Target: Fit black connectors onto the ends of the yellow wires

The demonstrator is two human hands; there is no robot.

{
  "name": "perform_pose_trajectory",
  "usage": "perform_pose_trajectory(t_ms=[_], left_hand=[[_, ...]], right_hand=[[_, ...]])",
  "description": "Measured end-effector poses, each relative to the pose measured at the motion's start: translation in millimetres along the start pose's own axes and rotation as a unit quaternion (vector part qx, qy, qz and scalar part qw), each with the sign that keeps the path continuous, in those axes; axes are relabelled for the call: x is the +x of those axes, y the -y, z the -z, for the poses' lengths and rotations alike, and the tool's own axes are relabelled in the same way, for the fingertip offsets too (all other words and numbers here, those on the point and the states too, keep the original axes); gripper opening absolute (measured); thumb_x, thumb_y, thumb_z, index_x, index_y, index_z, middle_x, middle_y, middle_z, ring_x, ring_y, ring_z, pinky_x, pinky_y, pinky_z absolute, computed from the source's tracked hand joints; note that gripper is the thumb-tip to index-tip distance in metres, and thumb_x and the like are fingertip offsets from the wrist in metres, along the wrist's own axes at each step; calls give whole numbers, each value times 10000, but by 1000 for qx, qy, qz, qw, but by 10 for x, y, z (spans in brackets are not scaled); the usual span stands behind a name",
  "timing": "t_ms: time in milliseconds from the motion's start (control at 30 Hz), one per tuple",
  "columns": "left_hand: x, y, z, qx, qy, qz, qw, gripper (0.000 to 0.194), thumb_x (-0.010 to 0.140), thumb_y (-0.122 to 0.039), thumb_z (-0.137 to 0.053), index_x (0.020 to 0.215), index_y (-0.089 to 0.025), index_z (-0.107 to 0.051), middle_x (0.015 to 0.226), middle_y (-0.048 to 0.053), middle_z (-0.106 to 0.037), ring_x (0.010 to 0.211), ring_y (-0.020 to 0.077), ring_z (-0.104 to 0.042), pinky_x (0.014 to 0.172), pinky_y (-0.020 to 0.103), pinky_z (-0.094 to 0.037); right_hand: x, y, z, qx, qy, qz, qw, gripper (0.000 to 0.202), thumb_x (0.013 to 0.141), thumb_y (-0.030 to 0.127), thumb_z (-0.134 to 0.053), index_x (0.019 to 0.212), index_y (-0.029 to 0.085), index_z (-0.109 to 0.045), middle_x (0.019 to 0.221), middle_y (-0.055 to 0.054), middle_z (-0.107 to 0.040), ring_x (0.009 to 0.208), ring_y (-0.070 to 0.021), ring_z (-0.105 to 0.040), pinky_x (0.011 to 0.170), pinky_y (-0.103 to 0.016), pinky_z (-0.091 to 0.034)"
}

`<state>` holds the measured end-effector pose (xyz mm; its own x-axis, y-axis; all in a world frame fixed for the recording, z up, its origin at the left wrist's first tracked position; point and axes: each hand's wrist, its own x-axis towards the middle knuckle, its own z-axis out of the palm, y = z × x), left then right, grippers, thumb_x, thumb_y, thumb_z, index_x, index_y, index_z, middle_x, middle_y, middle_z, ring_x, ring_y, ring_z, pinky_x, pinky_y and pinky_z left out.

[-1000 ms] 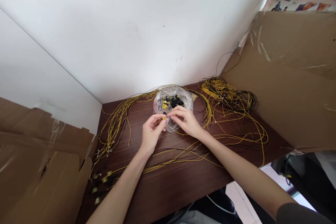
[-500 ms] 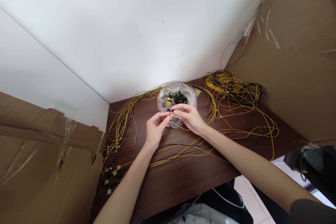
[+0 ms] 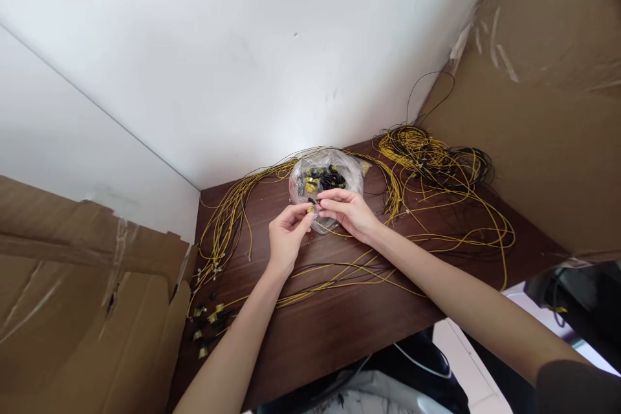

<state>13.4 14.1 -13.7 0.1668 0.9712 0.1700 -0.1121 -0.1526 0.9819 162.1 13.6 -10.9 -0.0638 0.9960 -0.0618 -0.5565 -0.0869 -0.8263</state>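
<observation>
My left hand [image 3: 285,236] pinches a small black-and-yellow part [image 3: 310,209] between thumb and fingertips. Just to its right, my right hand [image 3: 354,215] has its thumb and forefinger closed at a tiny dark piece, too small to name. The fingertips of both hands almost meet, in front of a clear plastic bag [image 3: 356,165]. Inside the bag lies a pile of small black and yellow parts [image 3: 332,178]. A yellow wire runs out beneath my right hand; whether it joins the held piece I cannot tell.
Yellow and black wires [image 3: 233,207] spread along the left and back of the brown table [image 3: 330,330]. A tangled wire bundle [image 3: 412,149] sits at the back right. Several wire ends with yellow tags [image 3: 213,317] lie front left. Cardboard boxes [image 3: 548,123] flank both sides; a white wall [image 3: 242,65] stands behind.
The hands stay nearly in place over the bag's front edge. My right fingertips have shifted slightly, and the gap between the two hands shows a little more. The camera view has moved slightly.
</observation>
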Motion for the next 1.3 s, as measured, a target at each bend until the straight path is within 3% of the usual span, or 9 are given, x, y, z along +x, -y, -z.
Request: perform_pose_trajectory(t_ms=[367, 633, 1300], left_hand=[[-7, 15, -3, 44, -22, -11, 999, 195, 695, -261, -702, 850, -151, -660, 713, 16, -608, 626, 108, -535, 564, 210, -451], [-7, 72, 31, 79, -14, -52, 995, 169, 729, -247, -684, 879, -169, -687, 768, 21, -584, 673, 108, -516, 595, 206, -442], [0, 51, 42, 63, -10, -46, 997, 170, 729, -222, -683, 885, -164, -717, 793, 34, -614, 616, 91, -508, 554, 197, -423]], right_hand=[[-27, -33, -5, -166, 36, 101, 980, 155, 650, 273, -746, 783, 199, -715, 707, 4, -664, 607, -107, -575, 641, -266, -489], [-45, -1, 28, -323, 48, 226, 918, 116, 766, 272, -655, 831, 193, -709, 805, -38, -638, 740, -145, -581, 674, -281, -455], [-39, -42, 55, -352, 60, 254, 899, 98, 784, 247, -645, 825, 172, -694, 789, -45, -647, 735, -148, -579, 670, -279, -455]])
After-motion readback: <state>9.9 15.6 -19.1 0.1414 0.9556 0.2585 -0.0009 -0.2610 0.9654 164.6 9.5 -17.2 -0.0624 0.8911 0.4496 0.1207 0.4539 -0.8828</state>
